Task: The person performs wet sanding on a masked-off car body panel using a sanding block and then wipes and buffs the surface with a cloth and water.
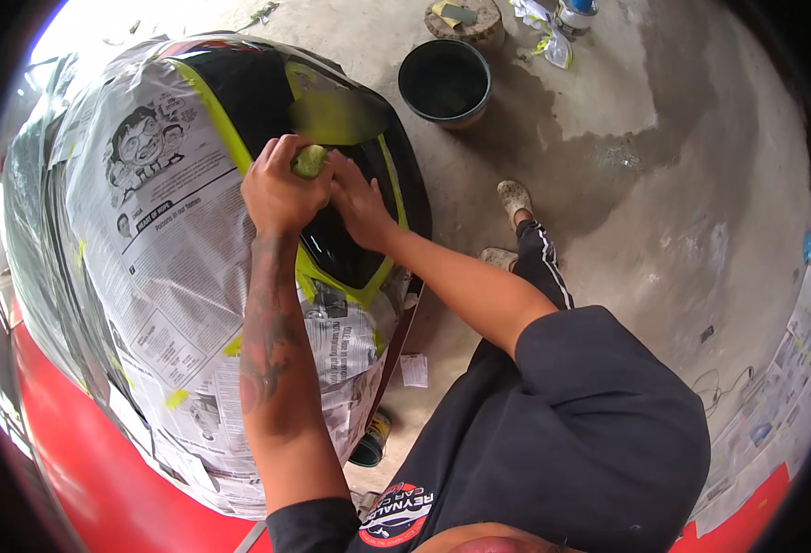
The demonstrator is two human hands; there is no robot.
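Your L hand [281, 189] is wrapped round a yel-grn pad [310, 162] over the blk panel [355, 260]; your R hand [363, 205], fingers stretched out, is just beside it at 4 o'clock, contact w/ pad hard to tell. Grn tape [213, 112] borders the panel at 10, outer edge at 3. Beyond, at 3: open concrete floor [673, 244], your shoe [514, 196], wet patches. Bucket [452, 120] stands at 2. Newsprint [180, 267] covers 8-9.

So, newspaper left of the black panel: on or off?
On. The newspaper lies spread over the curved surface, with yellow-green tape along its border with the black panel.
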